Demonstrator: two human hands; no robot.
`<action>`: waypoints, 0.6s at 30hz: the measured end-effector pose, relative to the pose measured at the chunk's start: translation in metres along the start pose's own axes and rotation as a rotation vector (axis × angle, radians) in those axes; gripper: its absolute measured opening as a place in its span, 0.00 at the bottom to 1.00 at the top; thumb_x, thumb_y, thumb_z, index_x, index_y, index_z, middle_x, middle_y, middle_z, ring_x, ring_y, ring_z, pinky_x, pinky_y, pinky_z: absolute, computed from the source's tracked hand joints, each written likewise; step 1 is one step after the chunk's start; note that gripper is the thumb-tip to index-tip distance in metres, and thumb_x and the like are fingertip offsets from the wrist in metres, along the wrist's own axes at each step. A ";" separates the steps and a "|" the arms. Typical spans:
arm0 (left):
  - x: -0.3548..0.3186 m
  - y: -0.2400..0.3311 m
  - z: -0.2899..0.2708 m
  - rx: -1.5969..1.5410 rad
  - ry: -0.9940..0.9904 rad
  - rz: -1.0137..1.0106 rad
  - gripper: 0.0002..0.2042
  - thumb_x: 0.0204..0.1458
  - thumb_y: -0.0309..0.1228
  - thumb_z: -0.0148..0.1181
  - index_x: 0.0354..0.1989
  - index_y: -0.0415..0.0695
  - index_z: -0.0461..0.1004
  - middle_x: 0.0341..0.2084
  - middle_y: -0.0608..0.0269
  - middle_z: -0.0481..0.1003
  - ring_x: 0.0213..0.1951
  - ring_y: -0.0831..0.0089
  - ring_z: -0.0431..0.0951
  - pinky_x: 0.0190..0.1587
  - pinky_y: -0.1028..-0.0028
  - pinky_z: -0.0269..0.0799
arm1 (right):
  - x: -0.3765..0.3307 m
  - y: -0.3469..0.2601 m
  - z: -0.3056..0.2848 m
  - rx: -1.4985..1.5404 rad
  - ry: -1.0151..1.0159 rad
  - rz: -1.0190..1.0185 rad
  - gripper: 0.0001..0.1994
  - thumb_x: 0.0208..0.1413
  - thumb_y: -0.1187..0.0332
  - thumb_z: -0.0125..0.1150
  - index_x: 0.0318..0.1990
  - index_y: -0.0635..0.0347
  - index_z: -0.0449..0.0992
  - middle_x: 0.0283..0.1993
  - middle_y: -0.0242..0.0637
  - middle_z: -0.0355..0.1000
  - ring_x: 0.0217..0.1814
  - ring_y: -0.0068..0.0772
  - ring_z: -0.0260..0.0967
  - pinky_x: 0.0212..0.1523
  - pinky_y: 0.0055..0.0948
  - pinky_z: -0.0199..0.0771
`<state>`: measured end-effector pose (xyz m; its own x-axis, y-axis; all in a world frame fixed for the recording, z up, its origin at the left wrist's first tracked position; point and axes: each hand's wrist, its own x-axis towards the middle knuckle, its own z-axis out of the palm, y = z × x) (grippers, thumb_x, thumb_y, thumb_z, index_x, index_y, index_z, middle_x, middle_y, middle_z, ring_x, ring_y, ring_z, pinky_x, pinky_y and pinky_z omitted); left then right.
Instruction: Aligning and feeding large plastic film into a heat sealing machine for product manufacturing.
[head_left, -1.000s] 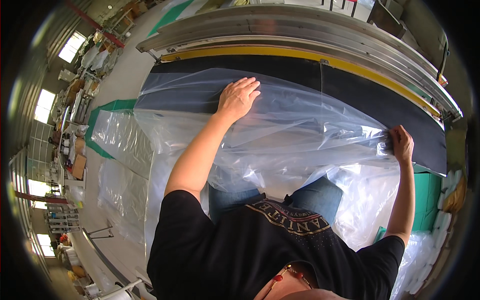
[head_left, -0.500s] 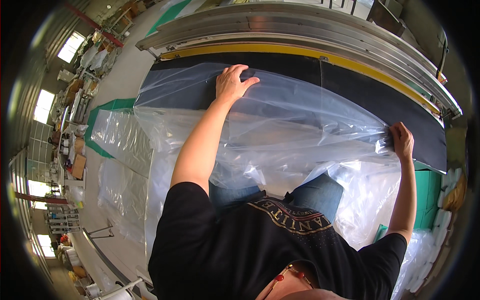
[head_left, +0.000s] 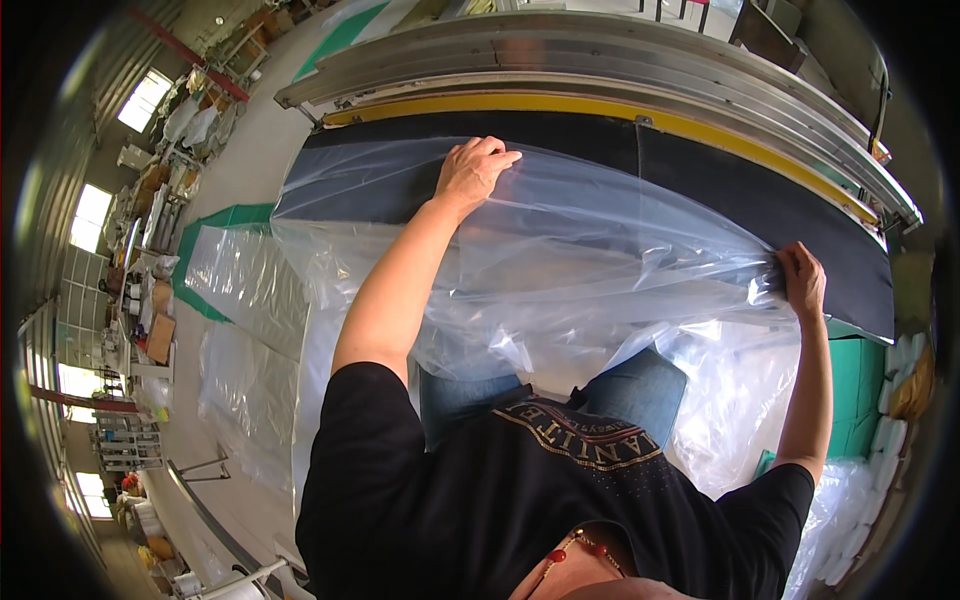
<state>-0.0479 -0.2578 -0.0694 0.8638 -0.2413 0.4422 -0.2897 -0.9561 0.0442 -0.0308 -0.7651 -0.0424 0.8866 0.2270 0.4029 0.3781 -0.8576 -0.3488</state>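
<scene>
Clear plastic film [head_left: 570, 270], thin, glossy and crinkled, drapes across the near side of the smooth black bench [head_left: 760, 205], creases flashing white. Left hand [head_left: 472, 177] above the bench's left half, fingers pinching the film's far edge; right hand [head_left: 803, 282] at the bench's near edge, toward its right end, fingers clutching a gathered bunch. Along the bench's far edge runs a yellow strip [head_left: 480, 102]; beyond, a long ridged metal beam [head_left: 600, 48] bars the way. Green sheeting [head_left: 240, 214] lies left of the bench.

Plastic sheet [head_left: 590, 265] over worktop [head_left: 700, 172]
</scene>
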 end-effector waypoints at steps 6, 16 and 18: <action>0.020 0.011 -0.015 -0.014 -0.159 -0.064 0.11 0.48 0.41 0.49 0.36 0.54 0.74 0.34 0.69 0.68 0.39 0.68 0.68 0.41 0.66 0.66 | -0.003 0.003 -0.002 0.006 0.008 -0.007 0.05 0.45 0.69 0.54 0.25 0.59 0.68 0.19 0.39 0.64 0.21 0.36 0.63 0.24 0.28 0.63; 0.041 0.005 0.001 -0.087 -0.172 -0.542 0.06 0.40 0.37 0.58 0.27 0.54 0.75 0.39 0.71 0.69 0.47 0.71 0.65 0.47 0.61 0.55 | 0.001 0.004 -0.009 0.065 -0.173 0.169 0.06 0.45 0.67 0.54 0.26 0.59 0.69 0.26 0.39 0.68 0.30 0.40 0.66 0.30 0.31 0.65; 0.047 0.004 -0.003 -0.035 -0.206 -0.596 0.06 0.40 0.39 0.59 0.26 0.55 0.74 0.39 0.72 0.69 0.47 0.71 0.64 0.46 0.62 0.53 | 0.002 0.006 -0.003 -0.088 -0.121 0.212 0.06 0.45 0.66 0.54 0.27 0.58 0.70 0.27 0.39 0.68 0.32 0.40 0.67 0.32 0.32 0.65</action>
<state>-0.0101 -0.2727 -0.0458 0.9416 0.3010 0.1509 0.2559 -0.9310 0.2603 -0.0273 -0.7715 -0.0409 0.9709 0.0872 0.2230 0.1608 -0.9273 -0.3379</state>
